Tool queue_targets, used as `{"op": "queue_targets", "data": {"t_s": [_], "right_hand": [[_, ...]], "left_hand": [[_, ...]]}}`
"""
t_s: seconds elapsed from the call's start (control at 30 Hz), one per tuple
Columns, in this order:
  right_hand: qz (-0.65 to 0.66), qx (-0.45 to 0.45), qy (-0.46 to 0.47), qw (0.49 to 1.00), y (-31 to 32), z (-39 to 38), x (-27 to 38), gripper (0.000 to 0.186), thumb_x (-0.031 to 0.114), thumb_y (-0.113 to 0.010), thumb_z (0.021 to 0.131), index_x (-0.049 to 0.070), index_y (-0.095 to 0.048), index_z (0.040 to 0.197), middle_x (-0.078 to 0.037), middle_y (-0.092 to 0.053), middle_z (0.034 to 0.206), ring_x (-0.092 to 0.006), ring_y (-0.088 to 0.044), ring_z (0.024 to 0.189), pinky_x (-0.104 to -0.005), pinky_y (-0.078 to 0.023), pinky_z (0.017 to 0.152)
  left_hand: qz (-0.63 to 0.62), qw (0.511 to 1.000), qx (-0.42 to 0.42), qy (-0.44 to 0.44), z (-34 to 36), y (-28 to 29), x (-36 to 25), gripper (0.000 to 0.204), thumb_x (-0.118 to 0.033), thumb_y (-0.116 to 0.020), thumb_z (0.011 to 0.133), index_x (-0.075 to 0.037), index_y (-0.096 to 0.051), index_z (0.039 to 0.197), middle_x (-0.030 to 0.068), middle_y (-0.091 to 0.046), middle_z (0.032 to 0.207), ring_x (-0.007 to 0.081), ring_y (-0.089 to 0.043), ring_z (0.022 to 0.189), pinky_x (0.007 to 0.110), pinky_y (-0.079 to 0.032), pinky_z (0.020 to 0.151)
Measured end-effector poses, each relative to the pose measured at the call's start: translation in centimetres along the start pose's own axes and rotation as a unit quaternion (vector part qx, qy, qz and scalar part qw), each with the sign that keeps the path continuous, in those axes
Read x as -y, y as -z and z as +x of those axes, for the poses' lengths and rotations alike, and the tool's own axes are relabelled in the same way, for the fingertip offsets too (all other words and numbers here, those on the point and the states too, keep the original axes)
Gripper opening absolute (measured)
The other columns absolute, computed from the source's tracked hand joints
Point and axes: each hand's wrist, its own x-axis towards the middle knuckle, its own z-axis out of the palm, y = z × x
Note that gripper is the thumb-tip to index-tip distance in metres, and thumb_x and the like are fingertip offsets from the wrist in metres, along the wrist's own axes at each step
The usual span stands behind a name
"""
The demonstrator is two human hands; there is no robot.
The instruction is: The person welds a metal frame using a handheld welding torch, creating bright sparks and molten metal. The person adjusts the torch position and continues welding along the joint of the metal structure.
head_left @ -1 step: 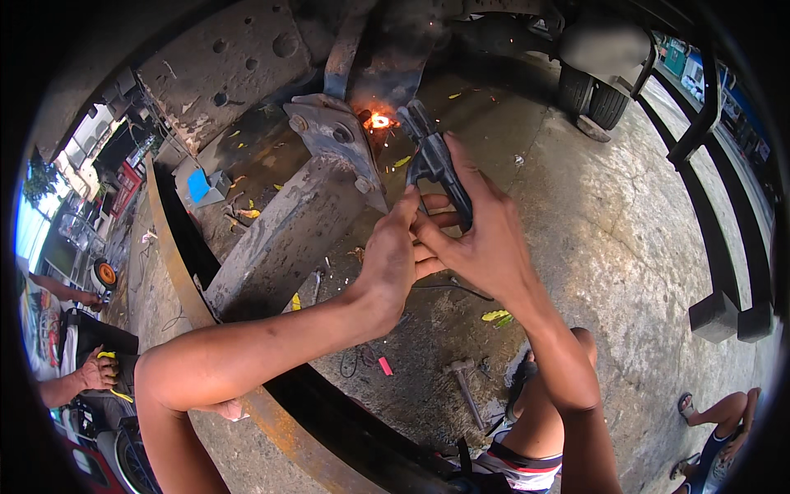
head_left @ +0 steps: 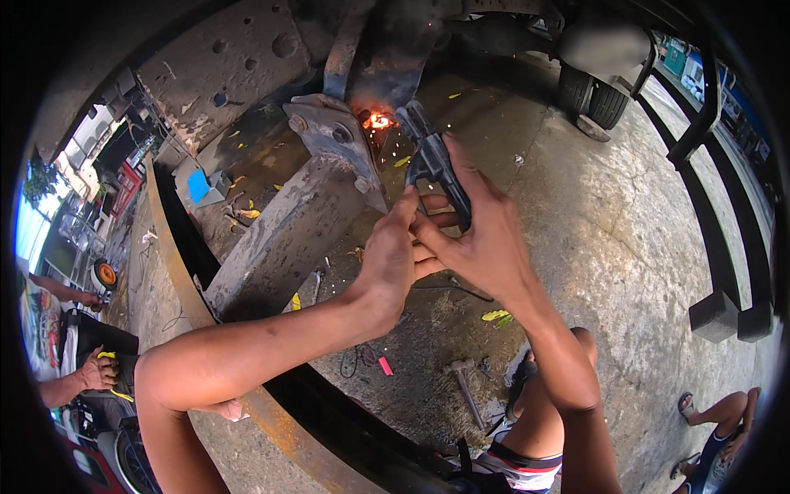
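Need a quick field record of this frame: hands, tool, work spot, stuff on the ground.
right hand: wrapped around a dark electrode holder, tip at the glow
left hand: fingertips against the right hand's fingers, steadying
work spot: orange glow and sparks beside a grey steel bracket with bolt holes
frame: rusty steel beam under the bracket
ground: hammer on concrete, pink scrap near it
others: another person's hand at lower left

The welding electrode holder (head_left: 436, 169) is showing dark, matt, worn metal and insulation. The steel bracket (head_left: 333, 140) is looking dull grey and scuffed, the chassis beam (head_left: 280, 235) rough and rusty. The concrete floor (head_left: 625, 247) is appearing coarse, stained and matt. The hammer (head_left: 462, 380) is showing dull metal.
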Motion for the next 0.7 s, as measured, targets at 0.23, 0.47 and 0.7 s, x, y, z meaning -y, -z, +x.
{"op": "queue_targets", "data": {"t_s": [0.23,0.47,0.7], "right_hand": [[-0.018,-0.007,0.010,1.000,0.0,0.7,-0.4,0.089,0.009,-0.083,0.090,-0.001,-0.038,0.166,-0.023,-0.071,0.131,-0.0290,-0.080,0.108,-0.0384,-0.069,0.085],[0.016,0.009,0.006,1.000,-0.1,1.2,-0.3,0.090,0.014,-0.084,0.091,-0.001,-0.038,0.166,-0.024,-0.073,0.129,-0.0295,-0.080,0.106,-0.0389,-0.069,0.083],[0.014,0.007,-0.002,1.000,0.1,1.2,0.0,0.091,0.019,-0.086,0.090,-0.001,-0.040,0.166,-0.024,-0.074,0.127,-0.0296,-0.081,0.105,-0.0404,-0.067,0.085]], "left_hand": [[0.013,1.000,0.001,0.006,0.6,-0.1,-0.7,0.063,-0.049,-0.025,0.120,0.001,-0.057,0.141,0.0182,-0.072,0.133,0.0259,-0.073,0.121,0.045,-0.055,0.112],[0.011,1.000,-0.005,0.013,0.6,-0.2,-1.0,0.064,-0.050,-0.025,0.119,0.001,-0.054,0.144,0.0169,-0.072,0.132,0.0265,-0.072,0.123,0.046,-0.051,0.117],[0.039,0.999,-0.020,0.005,-0.2,-0.9,-1.7,0.065,-0.051,-0.024,0.119,0.001,-0.052,0.147,0.0164,-0.070,0.135,0.0255,-0.071,0.125,0.047,-0.052,0.116]]}}
